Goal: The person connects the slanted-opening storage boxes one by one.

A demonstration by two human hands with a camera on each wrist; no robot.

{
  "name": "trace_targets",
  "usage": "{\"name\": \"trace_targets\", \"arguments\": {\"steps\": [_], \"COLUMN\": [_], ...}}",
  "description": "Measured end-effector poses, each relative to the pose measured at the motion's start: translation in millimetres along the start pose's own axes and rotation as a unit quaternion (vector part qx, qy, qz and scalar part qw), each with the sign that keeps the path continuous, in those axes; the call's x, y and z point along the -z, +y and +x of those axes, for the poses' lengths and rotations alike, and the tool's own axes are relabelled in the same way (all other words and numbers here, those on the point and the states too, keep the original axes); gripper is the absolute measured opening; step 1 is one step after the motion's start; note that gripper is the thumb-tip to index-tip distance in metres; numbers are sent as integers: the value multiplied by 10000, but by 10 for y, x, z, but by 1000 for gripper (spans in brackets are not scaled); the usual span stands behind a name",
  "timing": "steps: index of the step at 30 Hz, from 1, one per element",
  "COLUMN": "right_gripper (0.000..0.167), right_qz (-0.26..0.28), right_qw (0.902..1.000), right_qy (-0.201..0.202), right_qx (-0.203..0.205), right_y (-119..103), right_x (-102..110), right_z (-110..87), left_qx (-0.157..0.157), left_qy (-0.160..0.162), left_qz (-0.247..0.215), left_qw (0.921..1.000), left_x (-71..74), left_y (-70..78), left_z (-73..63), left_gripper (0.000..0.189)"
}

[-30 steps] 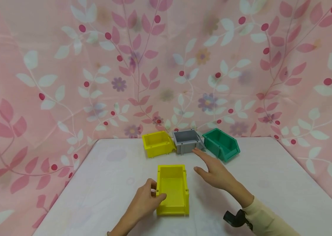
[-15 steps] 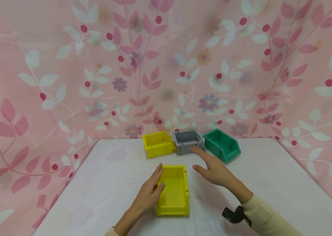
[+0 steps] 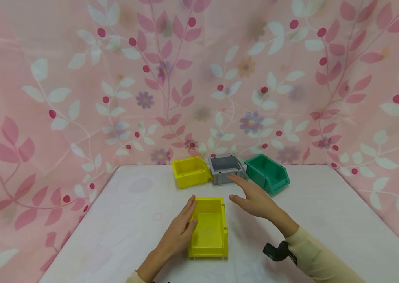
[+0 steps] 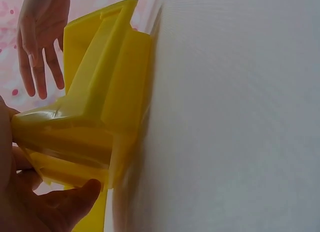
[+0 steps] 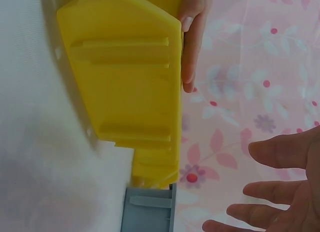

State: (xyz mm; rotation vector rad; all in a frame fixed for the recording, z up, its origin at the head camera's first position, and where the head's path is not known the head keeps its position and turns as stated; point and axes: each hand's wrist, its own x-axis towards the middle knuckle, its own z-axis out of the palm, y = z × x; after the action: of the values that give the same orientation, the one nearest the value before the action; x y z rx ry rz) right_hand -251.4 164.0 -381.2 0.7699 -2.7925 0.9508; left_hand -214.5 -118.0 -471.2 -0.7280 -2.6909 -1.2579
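In the head view a yellow storage bin (image 3: pixel 209 230) stands on the white table, its low front toward me. My left hand (image 3: pixel 178 232) rests along its left wall, fingers stretched forward at the rim and the thumb reaching over the inner edge. The left wrist view shows a fingertip (image 4: pixel 90 188) low beside that wall; other fingers are partly hidden. My right hand (image 3: pixel 254 199) hovers right of the bin, fingers spread and apart from it, holding nothing. Its spread fingers (image 5: pixel 270 193) also appear in the right wrist view.
Along the back of the table stand another yellow bin (image 3: pixel 191 173), a grey bin (image 3: pixel 226 169) and a green bin (image 3: pixel 267 173), side by side. A pink floral cloth (image 3: pixel 199 78) hangs behind the table (image 3: pixel 135 220). A black wrist device (image 3: pixel 277 251) juts from my right sleeve.
My left hand has gone from gripping the near yellow bin's left wall to lying along it with fingers stretched forward. My right hand has drifted slightly leftward and up. The bins keep their places.
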Motion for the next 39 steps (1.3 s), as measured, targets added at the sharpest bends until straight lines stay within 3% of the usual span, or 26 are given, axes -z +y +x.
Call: {"name": "trace_targets", "arguments": {"steps": [15, 32, 39], "right_gripper": [61, 47, 48], "right_qz": [-108, -135, -136], "right_qw": [9996, 9978, 9975], "right_qy": [-234, -443, -613], "right_qx": [-80, 474, 313], "right_y": [-72, -28, -39], "right_x": [-8, -26, -78], "right_z": [340, 641, 756], "left_qx": [-13, -87, -156], "left_qy": [-13, 27, 82], "left_qz": [-93, -135, -137], "left_qw": [10000, 9999, 9998], "left_x": [6, 0, -2], "left_y": [-9, -9, -7], "left_z": [11, 1, -12], "left_gripper": [58, 58, 58]}}
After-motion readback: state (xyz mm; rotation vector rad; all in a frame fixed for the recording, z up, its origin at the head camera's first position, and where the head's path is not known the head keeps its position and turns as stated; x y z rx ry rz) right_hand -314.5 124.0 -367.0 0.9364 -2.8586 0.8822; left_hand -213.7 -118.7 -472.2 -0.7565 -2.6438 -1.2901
